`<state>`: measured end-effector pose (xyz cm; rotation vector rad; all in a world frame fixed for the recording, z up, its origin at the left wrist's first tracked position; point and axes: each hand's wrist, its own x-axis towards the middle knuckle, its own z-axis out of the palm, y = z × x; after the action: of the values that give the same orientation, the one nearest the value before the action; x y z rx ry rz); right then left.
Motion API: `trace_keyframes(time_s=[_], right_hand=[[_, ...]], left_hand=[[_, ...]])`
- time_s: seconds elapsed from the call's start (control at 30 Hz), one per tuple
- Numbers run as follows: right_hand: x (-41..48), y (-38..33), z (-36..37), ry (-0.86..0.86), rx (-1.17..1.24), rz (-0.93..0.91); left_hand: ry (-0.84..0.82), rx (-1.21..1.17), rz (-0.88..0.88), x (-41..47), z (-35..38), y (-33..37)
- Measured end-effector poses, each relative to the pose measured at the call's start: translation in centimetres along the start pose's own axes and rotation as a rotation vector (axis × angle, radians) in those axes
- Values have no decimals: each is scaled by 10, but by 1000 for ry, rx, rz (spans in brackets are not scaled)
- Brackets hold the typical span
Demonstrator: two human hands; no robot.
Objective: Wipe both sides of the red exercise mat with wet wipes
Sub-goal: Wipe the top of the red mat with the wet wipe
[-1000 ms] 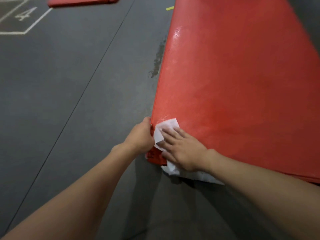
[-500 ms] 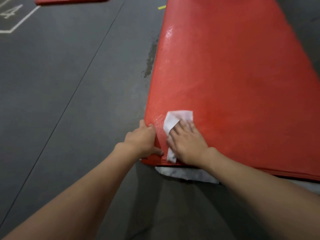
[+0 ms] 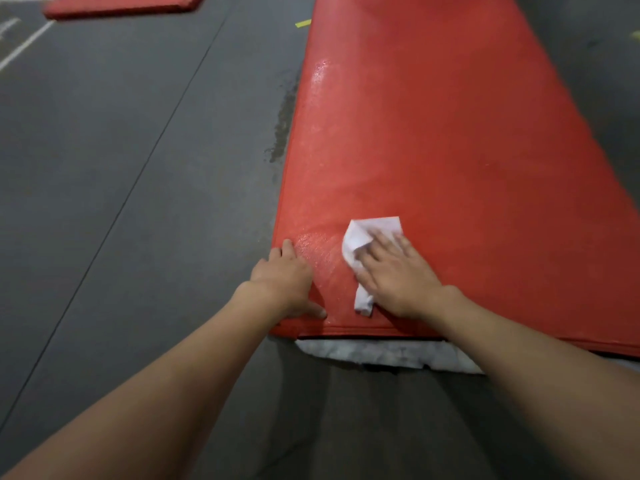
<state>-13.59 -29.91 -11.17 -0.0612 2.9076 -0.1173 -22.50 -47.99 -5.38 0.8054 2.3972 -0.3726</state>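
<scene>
A long red exercise mat lies on the dark floor and runs away from me. Its near left part shines wet. My right hand lies flat, fingers spread, pressing a crumpled white wet wipe onto the mat near its front edge. My left hand rests on the mat's near left corner, fingers over the left edge and thumb lying along the top.
A white sheet sticks out from under the mat's front edge. A second red mat lies far left on the grey floor. White painted lines mark the floor at the far left. A wet streak runs beside the mat.
My right hand has slid the wipe from the mat's near left corner to the right, further onto its top. My left hand has stayed on the corner. The view has shifted slightly.
</scene>
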Motion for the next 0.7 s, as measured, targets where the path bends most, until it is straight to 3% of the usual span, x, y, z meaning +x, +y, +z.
trace_keyframes(time_s=[0.07,0.17,0.2,0.33,0.47,0.5,0.6,0.63,0.7], right_hand=[[-3,-9,4,45,26,56],[-22,-16,13,37,-19,-248],[-22,-5,9,17,-34,-275],[-11,9,2,-2,-29,26],[-35,-9,15,32,-25,-204],[-33,1,12,32,-16,-199],[-21,12,6,11,0,51],[-22,8,9,22,1,65],[-31,-1,16,19,4,-79]], left_hand=[[5,-9,-7,0,-1,5],[7,-8,-19,3,-4,15],[3,6,-27,4,-5,17],[21,37,-57,6,-3,21],[10,62,-72,7,-4,29],[5,62,-76,7,-4,30],[-13,64,-80,6,-5,31],[-16,61,-81,5,-5,32],[-19,64,-80,5,-6,32]])
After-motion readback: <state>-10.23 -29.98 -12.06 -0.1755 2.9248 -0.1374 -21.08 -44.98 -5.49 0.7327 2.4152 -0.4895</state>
